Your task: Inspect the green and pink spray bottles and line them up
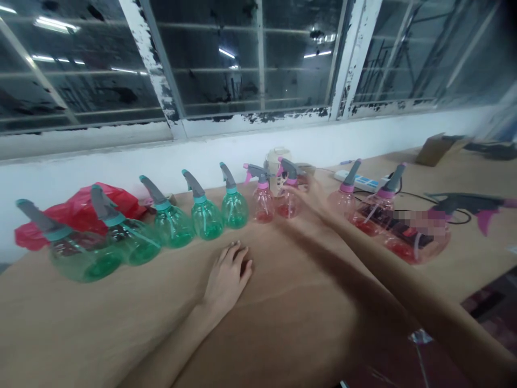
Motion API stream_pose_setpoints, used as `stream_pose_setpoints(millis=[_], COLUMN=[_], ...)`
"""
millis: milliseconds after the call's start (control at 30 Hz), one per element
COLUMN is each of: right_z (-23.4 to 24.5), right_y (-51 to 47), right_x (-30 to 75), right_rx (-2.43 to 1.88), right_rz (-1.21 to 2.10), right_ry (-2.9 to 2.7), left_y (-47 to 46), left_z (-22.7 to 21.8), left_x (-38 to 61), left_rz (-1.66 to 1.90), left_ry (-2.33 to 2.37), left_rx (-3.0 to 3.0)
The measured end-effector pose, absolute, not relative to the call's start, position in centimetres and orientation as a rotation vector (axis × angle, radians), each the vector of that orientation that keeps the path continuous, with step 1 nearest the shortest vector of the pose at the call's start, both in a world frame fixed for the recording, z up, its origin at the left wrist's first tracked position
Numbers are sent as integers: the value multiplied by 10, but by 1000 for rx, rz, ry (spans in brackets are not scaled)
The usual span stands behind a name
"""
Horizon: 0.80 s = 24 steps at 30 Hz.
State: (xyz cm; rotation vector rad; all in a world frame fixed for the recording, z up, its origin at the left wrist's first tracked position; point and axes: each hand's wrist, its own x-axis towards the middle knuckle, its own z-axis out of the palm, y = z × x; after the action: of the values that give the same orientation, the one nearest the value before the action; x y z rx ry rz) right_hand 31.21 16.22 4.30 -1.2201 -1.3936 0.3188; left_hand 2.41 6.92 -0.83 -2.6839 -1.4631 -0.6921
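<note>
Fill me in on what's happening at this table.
A person is handling spray bottles with bare hands. The right hand is at the neck of a pink spray bottle; blur hides how firm the grip is. The left hand, holding nothing, is at the tabletop. Five green spray bottles and another pink one extend leftward from that bottle; three more pink bottles stand to the right of the right hand.

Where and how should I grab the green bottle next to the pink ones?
Probably pinch the green bottle by its narrow teal collar, coming from the near side: its body bulges wide, a pink bottle and another green bottle flank it closely, and the left hand is in front.
</note>
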Motion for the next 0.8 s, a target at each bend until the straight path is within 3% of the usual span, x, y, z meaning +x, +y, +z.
stream_pose_setpoints(millis=[600,800], right_z=[69,35], right_y=[80,38], right_x=[348,368], right_rx=[-1465,-1786], right_rz=[-174,-337], right_ry=[-1462,-1171], left_y=[72,70], left_z=[-11,-11], left_x=[21,22], left_rz=[-623,-632], left_ry=[-1376,-1390], left_rx=[-2624,-2619])
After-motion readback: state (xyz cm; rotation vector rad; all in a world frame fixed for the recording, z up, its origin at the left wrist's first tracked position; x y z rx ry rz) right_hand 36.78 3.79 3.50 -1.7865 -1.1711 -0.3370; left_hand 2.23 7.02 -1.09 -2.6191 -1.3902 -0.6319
